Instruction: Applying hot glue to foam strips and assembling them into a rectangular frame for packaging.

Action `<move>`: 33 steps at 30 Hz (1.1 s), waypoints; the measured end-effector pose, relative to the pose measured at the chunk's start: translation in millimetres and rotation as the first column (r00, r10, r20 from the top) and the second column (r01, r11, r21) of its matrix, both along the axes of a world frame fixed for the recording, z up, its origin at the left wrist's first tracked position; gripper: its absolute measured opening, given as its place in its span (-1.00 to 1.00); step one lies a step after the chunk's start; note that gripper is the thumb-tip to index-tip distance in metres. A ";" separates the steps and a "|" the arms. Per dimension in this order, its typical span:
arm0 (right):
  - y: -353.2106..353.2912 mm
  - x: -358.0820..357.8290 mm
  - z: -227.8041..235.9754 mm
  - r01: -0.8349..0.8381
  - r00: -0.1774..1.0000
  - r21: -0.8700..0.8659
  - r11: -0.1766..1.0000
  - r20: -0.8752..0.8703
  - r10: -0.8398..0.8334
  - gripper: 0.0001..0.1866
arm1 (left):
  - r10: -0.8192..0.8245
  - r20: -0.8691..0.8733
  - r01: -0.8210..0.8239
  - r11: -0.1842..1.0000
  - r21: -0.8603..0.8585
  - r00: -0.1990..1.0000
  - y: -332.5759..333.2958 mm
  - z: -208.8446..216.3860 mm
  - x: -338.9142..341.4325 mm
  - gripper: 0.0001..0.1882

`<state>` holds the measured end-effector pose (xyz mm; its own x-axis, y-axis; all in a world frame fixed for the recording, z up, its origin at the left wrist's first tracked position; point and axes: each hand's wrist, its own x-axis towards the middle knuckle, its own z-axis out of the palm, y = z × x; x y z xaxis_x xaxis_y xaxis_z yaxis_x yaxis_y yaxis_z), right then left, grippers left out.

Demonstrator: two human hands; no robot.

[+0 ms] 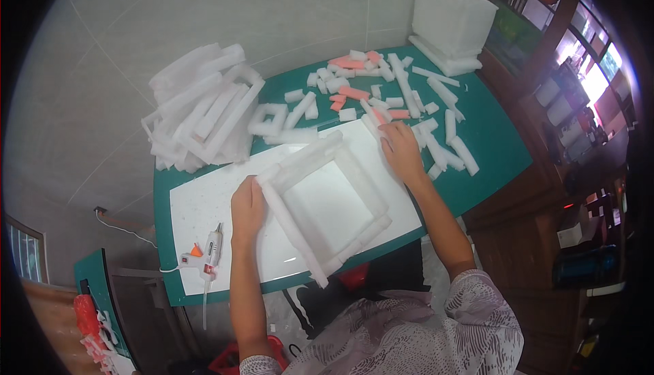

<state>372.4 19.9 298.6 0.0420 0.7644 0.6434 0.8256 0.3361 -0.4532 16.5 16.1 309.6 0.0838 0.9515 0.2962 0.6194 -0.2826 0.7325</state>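
A four-sided frame of white foam strips (289, 226) lies tilted across the white board, with one strip end jutting past its near corner. At its left corner, my left hand (246, 206) is closed on the foam frame, thumb against the edge. My right hand (403, 149) is beyond the frame's right side, at the near edge of the loose foam pieces. Its fingers are closed around the end of a short foam strip (370, 111); part of the grip is hidden by the hand itself.
The white board (197, 205) lies on a green table (501, 150). A glue gun (212, 252) with a cord rests at left. Stacked foam frames (204, 106) stand back left. Loose white and pink foam pieces (354, 93) are scattered at the back. A white foam box (449, 21) stands back right.
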 end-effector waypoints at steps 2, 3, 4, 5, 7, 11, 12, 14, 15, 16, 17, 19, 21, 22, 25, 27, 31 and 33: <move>-2.7 -1.3 2.4 0.006 1.000 -0.026 1.000 0.003 -0.006 -0.73 | -0.006 0.001 0.006 1.000 -0.030 1.000 -0.5 0.5 0.3 -0.67; -2.6 -1.1 2.1 0.007 1.000 -0.024 1.000 0.004 -0.007 -0.73 | -0.001 0.005 0.001 0.999 -0.038 1.000 -0.4 0.1 0.7 -0.67; -2.2 -0.8 1.3 0.008 1.000 -0.033 0.999 -0.003 -0.008 -0.72 | 0.004 0.008 -0.003 0.999 -0.046 1.000 -0.2 -0.1 1.4 -0.67; -2.7 -1.7 1.7 0.008 1.000 -0.044 0.999 -0.011 -0.009 -0.71 | 0.002 0.009 -0.002 0.999 -0.046 1.000 -0.9 1.1 1.6 -0.67; -4.2 -3.9 3.5 0.003 1.000 -0.052 0.999 -0.018 -0.004 -0.71 | 0.009 0.002 -0.009 0.999 -0.051 1.000 -2.3 4.6 2.2 -0.67; -3.2 -4.8 2.7 -0.006 1.000 -0.055 0.998 -0.019 0.005 -0.69 | -0.009 0.017 0.010 0.999 -0.031 1.000 -2.1 4.8 2.1 -0.67; -3.1 -4.4 2.7 -0.004 1.000 -0.055 0.998 -0.019 0.003 -0.69 | -0.005 0.016 0.005 1.000 -0.029 1.000 -1.8 4.8 2.5 -0.67; -2.9 -3.2 3.2 -0.009 0.999 -0.083 0.996 -0.044 0.005 -0.68 | -0.004 0.013 0.004 1.000 -0.026 1.000 -0.9 4.3 3.1 -0.67; -2.9 -2.7 3.4 -0.006 0.999 -0.082 0.997 -0.045 0.002 -0.68 | -0.004 0.002 0.004 1.000 -0.027 1.000 -0.5 3.5 2.6 -0.67; -3.5 -2.7 3.7 -0.006 0.999 -0.083 0.997 -0.050 0.002 -0.68 | -0.004 -0.009 0.004 1.000 -0.029 1.000 -0.6 3.1 2.3 -0.67; -4.1 -1.9 4.2 -0.002 0.999 -0.083 0.997 -0.054 -0.002 -0.68 | -0.013 -0.008 0.013 1.000 -0.025 1.000 -0.3 2.8 3.3 -0.67; -5.5 -1.4 3.6 0.004 0.998 -0.082 0.997 -0.062 -0.009 -0.68 | 0.011 -0.011 -0.011 1.000 -0.019 1.000 -1.7 2.9 5.2 -0.68; -5.1 -1.1 1.5 0.013 0.997 -0.081 0.997 -0.072 -0.019 -0.68 | -0.001 -0.003 0.001 1.000 -0.026 1.000 -4.2 5.7 5.9 -0.68; -4.3 -1.1 0.0 0.005 0.998 -0.080 0.997 -0.066 -0.010 -0.68 | -0.002 0.005 0.002 0.999 -0.037 1.000 -4.0 6.4 6.7 -0.68; -3.2 2.8 -3.4 0.007 0.999 -0.079 0.997 -0.049 -0.011 -0.66 | -0.006 0.023 0.006 0.999 -0.032 1.000 -3.8 6.2 7.0 -0.68; -2.2 0.0 -2.4 0.001 0.999 -0.082 0.997 -0.045 -0.005 -0.65 | -0.001 0.013 0.001 1.000 -0.020 1.000 -4.1 5.9 5.6 -0.68; -5.3 0.5 1.7 0.023 0.999 -0.104 0.994 -0.035 -0.027 -0.62 | -0.017 -0.018 0.017 1.000 -0.016 1.000 -2.2 5.6 4.3 -0.68; -6.1 0.2 2.1 0.029 0.999 -0.104 0.994 -0.027 -0.032 -0.61 | -0.016 -0.016 0.016 1.000 -0.007 1.000 -1.6 6.5 5.7 -0.68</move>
<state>372.6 13.7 300.7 0.0838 0.8247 0.5593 0.8209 0.2610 -0.5079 22.2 14.4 316.1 0.1038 0.9519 0.2882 0.6269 -0.2876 0.7241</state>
